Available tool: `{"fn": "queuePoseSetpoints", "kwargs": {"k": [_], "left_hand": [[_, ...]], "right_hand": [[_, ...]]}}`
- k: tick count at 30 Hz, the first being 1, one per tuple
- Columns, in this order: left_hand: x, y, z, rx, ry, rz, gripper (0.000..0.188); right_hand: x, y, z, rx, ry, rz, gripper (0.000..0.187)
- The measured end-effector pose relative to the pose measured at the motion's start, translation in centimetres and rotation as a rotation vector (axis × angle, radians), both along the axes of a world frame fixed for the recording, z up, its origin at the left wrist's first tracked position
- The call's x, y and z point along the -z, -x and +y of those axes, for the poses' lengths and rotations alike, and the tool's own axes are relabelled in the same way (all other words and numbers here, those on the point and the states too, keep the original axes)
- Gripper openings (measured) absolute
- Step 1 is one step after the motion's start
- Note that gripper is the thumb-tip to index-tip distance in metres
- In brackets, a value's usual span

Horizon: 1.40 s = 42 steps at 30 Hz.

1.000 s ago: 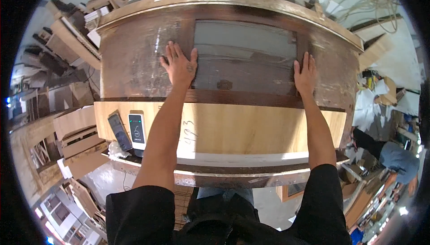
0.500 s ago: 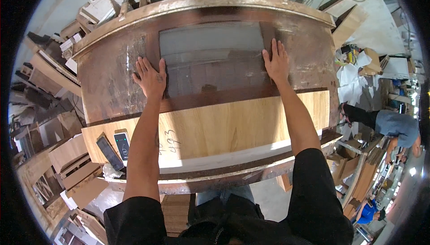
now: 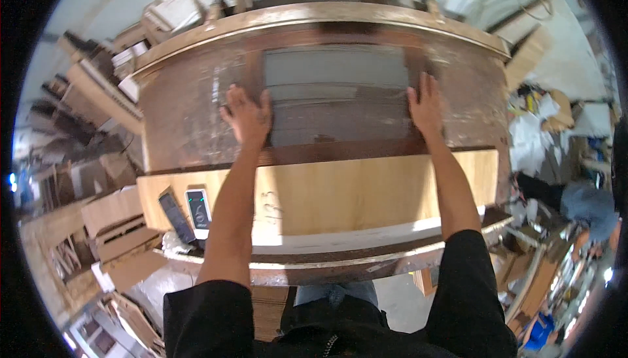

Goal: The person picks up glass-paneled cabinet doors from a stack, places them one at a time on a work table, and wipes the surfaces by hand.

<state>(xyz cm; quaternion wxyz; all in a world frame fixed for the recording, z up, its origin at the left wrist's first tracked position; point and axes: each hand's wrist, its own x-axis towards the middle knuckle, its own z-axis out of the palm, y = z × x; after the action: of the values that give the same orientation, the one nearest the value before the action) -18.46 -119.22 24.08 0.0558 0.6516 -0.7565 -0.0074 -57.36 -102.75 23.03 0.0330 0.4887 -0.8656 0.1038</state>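
Note:
A dark reddish-brown frame (image 3: 327,153) around a grey panel (image 3: 337,100) lies flat on the worn brown workbench (image 3: 180,116). At its left side my left hand (image 3: 250,119) rests palm down, fingers spread, thumb beside the panel's edge. Opposite, my right hand (image 3: 428,111) lies the same way along the right side of the frame. Neither hand grips anything; the palms are hidden. Closer to me, under my forearms, a long light wood-grain board (image 3: 353,194) with handwriting runs across the bench.
A white phone-like device (image 3: 198,211), a dark slab-shaped object (image 3: 176,217) and crumpled clear plastic (image 3: 175,244) sit at the board's left end. A raised wooden rail (image 3: 327,13) borders the far side. Wood offcuts crowd the left; a person in grey (image 3: 585,207) is at the right.
The whole view has shifted, so the bench appears farther right and slightly lower, with some blur. Both hands keep their places beside the frame.

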Motion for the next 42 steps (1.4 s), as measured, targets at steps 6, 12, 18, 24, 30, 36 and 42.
{"fn": "queuePoseSetpoints", "kwargs": {"k": [6, 12, 18, 24, 30, 36, 42], "left_hand": [[0.2, 0.6, 0.1, 0.008, 0.016, 0.109, 0.075], [-0.3, 0.0, 0.2, 0.007, -0.025, 0.140, 0.075], [0.1, 0.4, 0.0, -0.017, -0.063, 0.093, 0.079], [-0.1, 0.5, 0.1, 0.003, -0.006, 0.146, 0.076], [0.0, 0.2, 0.0, -0.026, -0.052, 0.157, 0.078], [0.2, 0.7, 0.1, -0.018, -0.040, 0.092, 0.078], [0.3, 0.1, 0.1, -0.007, 0.000, 0.040, 0.077]], "right_hand": [[0.3, 0.9, 0.6, -0.030, 0.059, -0.020, 0.064], [0.1, 0.2, 0.2, -0.018, 0.038, -0.022, 0.061], [0.1, 0.5, 0.6, -0.051, 0.052, -0.014, 0.061], [-0.4, 0.3, 0.4, -0.012, 0.007, -0.037, 0.062], [-0.8, -0.1, 0.1, -0.026, 0.028, -0.085, 0.062], [-0.5, 0.5, 0.8, -0.055, 0.057, -0.059, 0.062], [0.4, 0.5, 0.4, -0.029, 0.037, 0.031, 0.063]]}}
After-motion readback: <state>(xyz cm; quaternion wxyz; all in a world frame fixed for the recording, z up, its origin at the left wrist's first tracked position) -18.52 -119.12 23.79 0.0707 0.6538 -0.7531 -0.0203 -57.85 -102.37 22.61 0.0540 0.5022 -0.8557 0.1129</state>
